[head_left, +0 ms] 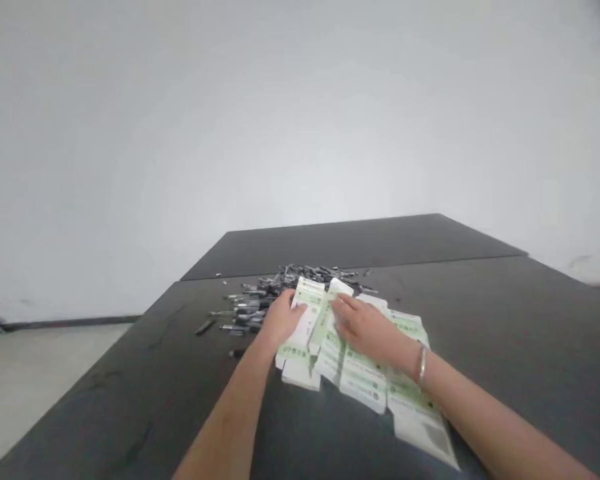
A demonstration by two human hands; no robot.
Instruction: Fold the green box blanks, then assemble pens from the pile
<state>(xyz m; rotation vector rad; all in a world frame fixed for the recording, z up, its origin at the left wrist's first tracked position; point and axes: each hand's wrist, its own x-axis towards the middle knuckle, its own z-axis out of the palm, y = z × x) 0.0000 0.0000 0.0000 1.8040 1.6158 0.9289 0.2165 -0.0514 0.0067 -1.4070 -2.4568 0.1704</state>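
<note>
My left hand [283,321] grips a green and white flat paper carton [310,293] at its left edge, with the thumb lying on top and the other fingers mostly hidden. Against a narrow green and white carton panel [323,327] beside it, my right hand [363,325] presses bent fingers; its thumb is out of sight. Whether that panel belongs to the same carton I cannot tell. Several more flattened cartons [363,383] lie overlapping under and beside my right hand, reaching toward the lower right. A light-coloured bracelet [422,363] circles my right wrist.
A heap of dark and clear pens [250,307] spreads behind and left of the cartons. One dark piece [205,327] lies apart on the left. The black tabletop [505,347] has a seam across its far part, and a pale wall [300,133] stands behind.
</note>
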